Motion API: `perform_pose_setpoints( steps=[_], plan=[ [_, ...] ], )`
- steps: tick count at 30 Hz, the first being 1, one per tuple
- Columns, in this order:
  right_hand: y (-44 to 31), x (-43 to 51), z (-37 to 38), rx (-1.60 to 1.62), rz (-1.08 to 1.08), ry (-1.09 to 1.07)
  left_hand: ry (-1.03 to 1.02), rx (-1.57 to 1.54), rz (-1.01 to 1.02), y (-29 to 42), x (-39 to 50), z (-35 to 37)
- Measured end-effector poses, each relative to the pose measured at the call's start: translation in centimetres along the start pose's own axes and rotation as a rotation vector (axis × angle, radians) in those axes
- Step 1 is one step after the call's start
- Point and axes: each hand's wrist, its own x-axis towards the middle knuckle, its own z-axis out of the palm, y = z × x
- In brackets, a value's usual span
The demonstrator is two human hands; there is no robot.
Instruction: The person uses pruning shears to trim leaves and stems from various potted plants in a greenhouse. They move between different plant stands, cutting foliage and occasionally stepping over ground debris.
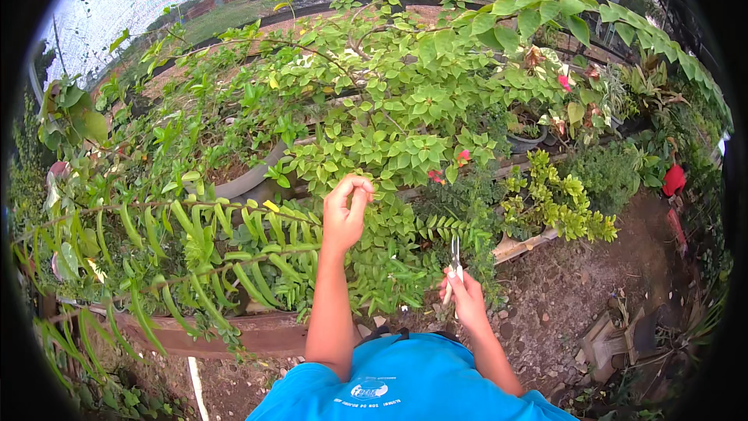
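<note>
My left hand (345,216) is raised over the leafy bougainvillea (403,152), its fingers bent inward near the green leaves; whether a leaf or stem tip is pinched between them is too small to tell. Lower and to the right, my right hand (464,295) grips small pruning snips (456,266) by their pale handles. The narrow metal blades point away from me, slightly apart, beside a low fern-like frond. A few pink bracts (435,176) show on the bougainvillea just beyond the snips.
Long fern fronds (193,272) arch across the left side. A large grey pot rim (248,181) curves behind them. A wooden bed edge (234,333) runs near my body. Yellow-green shrub (543,202) stands at right, over stony soil (543,298) with broken wood pieces (608,339).
</note>
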Motion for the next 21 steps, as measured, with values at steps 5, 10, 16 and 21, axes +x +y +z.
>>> perform_pose_setpoints(
  steps=[5, 10, 16, 21],
  plan=[
    [0.4, -3.6, -5.5, 0.018, -0.035, -0.041, 0.018, -0.034, -0.053, 1.7, -6.2, 4.8],
    [2.1, -10.1, -14.3, 0.073, 0.007, -0.028, -0.007, -0.084, -0.303, 2.1, -17.0, 12.8],
    [5.6, -16.1, -26.5, 0.185, 0.174, 0.071, -0.196, -0.159, -0.557, 5.6, -31.6, 21.4],
    [6.9, -17.2, -33.3, 0.080, 0.193, 0.087, -0.188, -0.145, -0.637, 9.7, -38.2, 23.4]
  ],
)
